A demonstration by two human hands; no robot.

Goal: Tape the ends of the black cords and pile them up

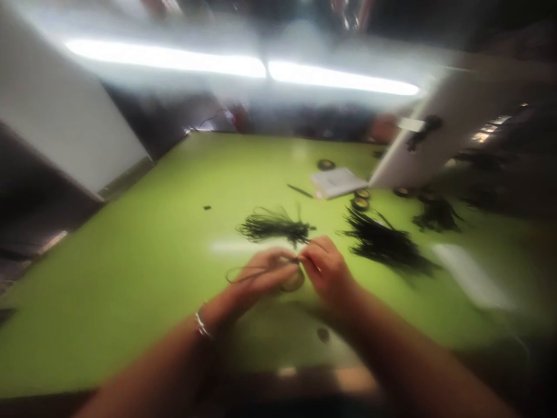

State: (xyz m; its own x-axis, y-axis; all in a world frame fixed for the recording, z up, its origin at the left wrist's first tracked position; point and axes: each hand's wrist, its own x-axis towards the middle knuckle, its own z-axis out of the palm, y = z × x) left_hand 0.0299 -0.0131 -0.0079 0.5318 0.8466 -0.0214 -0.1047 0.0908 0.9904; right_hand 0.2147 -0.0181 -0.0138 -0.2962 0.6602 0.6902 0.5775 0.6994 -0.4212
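Observation:
My left hand (267,271) and my right hand (326,264) meet over the front middle of the table, fingertips pinched together. Between them runs a thin dark cable (248,276), whose loop sticks out to the left past my left hand. A round, tan thing (293,280), perhaps a tape roll, shows partly under my left fingers; its kind is blurred. Just beyond my hands lies a bundle of black looped cables (274,225). To the right of my right hand is a larger bundle of black cables (387,239).
On the green table (152,273) lie a white notepad (338,183), a dark pen (300,190) and several black tape rolls (360,204). More dark cables (436,213) lie at the right, near a white panel (413,151). A small black piece (208,208) is left of centre.

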